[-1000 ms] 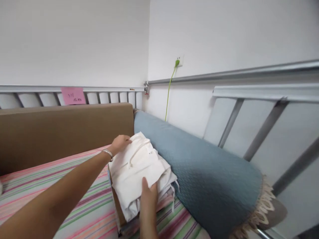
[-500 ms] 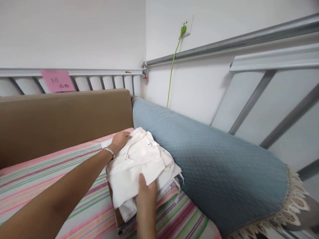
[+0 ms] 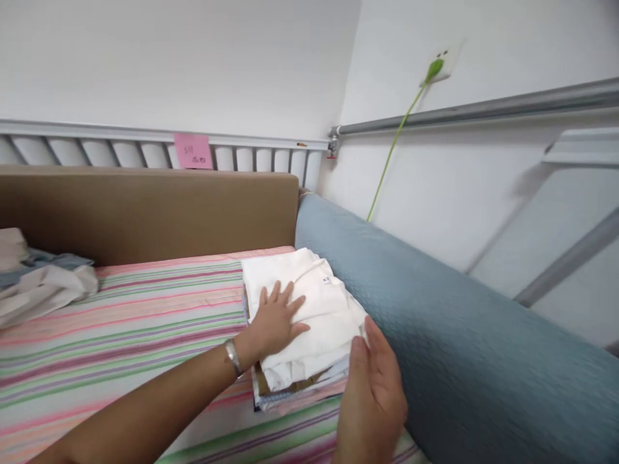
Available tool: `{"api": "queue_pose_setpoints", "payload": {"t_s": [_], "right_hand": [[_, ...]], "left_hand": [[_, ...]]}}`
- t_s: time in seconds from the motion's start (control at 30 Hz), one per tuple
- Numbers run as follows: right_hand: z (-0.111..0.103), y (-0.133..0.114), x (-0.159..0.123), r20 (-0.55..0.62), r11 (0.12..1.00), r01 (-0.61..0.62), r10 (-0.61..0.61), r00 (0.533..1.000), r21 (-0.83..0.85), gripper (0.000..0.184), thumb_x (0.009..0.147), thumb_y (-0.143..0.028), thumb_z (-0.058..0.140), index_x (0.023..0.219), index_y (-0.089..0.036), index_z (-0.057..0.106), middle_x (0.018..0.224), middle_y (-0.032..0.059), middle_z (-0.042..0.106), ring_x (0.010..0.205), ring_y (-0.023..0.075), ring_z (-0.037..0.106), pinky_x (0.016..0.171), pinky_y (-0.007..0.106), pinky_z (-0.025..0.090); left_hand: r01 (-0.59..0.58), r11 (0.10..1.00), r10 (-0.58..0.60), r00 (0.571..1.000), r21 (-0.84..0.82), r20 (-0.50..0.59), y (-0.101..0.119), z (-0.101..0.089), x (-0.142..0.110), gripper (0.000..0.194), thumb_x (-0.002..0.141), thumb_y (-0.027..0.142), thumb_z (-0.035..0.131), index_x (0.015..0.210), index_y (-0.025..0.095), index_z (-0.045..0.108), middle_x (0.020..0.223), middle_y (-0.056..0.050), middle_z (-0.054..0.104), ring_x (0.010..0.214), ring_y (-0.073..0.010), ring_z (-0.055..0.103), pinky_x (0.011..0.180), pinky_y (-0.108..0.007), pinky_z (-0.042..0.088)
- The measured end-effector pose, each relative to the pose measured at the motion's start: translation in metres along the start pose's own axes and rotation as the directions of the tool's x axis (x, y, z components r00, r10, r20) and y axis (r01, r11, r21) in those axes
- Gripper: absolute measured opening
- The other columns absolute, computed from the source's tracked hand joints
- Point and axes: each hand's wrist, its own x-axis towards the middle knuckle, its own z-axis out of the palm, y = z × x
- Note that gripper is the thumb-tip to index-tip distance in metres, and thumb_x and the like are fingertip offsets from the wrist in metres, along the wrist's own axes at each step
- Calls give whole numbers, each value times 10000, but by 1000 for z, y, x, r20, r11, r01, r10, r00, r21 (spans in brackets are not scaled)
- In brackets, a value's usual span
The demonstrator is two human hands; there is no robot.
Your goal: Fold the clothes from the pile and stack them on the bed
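The white cloth [image 3: 322, 303] tops a stack [image 3: 316, 392] on the striped sheet [image 3: 159, 316], probably light and limp, best held by its edges, with the left hand [image 3: 275, 323] spread flat on it, the right hand [image 3: 374, 383] curled at its edge, pinch unclear.

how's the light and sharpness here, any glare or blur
In the head view, light is mostly soft, without harsh glare on the folded white garment; in the head view, the blue quilted cover darkens toward its lower part; also in the head view, the green plug looks slightly smeared, and writing on the pink sticky note is too blurred to read surely.
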Motion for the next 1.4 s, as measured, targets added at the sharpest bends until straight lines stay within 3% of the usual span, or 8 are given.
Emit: {"api": "queue_pose_setpoints", "payload": {"t_s": [0.2,0.43,0.57,0.73,0.87,1.0,1.17,1.4], "right_hand": [[32,33,-2,261,753,-408,315,913,517,713,768,-445,592,1382,-248,288,1380,143,455,1206,223,503,1030,507,358],[29,49,6,238,597,-458,413,879,659,603,734,-357,611,1279,-266,371,1264,122,550,1082,203,593,1048,509,337],[26,42,6,181,597,-419,417,891,684,679,694,-332,665,1299,-227,376,1274,137,537,1072,210,601,1034,496,369],[28,46,11,130,625,-416,450,883,661,746,678,-365,694,1326,-224,352,1373,146,443,1127,202,568,1029,451,398],[31,52,14,137,653,-419,438,888,631,723,674,-371,699,1306,-237,374,1368,133,450,1139,204,560,1012,446,421],[31,43,14,45,677,-371,447,893,635,632,669,-336,706,1236,-214,456,1304,120,513,1089,205,590,987,441,437],[34,14,0,-59,784,-192,279,958,590,361,721,-281,673,1066,-209,596,1085,51,648,917,151,648,834,326,491],[62,-20,-55,153,863,-187,129,980,470,276,750,-318,647,996,-194,631,883,23,691,688,138,657,698,296,495]], "left_hand": [[-27,999,27,1000,-25,10,3,18,-7,626,888,624,254,1436,322,278,1551,-73,157,1399,-388,92,1060,-658,156],[-46,997,54,991,-63,122,-8,-20,8,657,872,664,218,1406,304,342,1511,-76,286,1365,-379,234,1037,-652,219],[22,999,-22,1000,-31,12,-18,-46,50,624,903,616,172,1418,298,326,1533,-40,236,1398,-357,134,1063,-637,176],[65,996,-55,984,-54,172,-27,-11,89,633,888,634,212,1426,315,305,1534,-37,232,1383,-404,129,1014,-698,162],[98,991,-73,970,-94,233,-33,15,97,634,886,631,225,1412,296,339,1518,-46,274,1379,-402,154,1018,-698,136],[75,976,-38,983,-204,179,-37,-2,83,625,899,612,229,1429,290,300,1525,-51,252,1394,-369,147,1043,-666,154],[42,986,-59,993,-161,-102,-73,-41,-19,523,945,507,248,1406,281,348,1536,-39,221,1422,-236,109,1125,-514,155],[376,909,-373,926,182,-53,-188,-61,-328,444,904,514,376,1343,459,395,1437,30,401,1314,-287,388,1018,-568,342]]}}
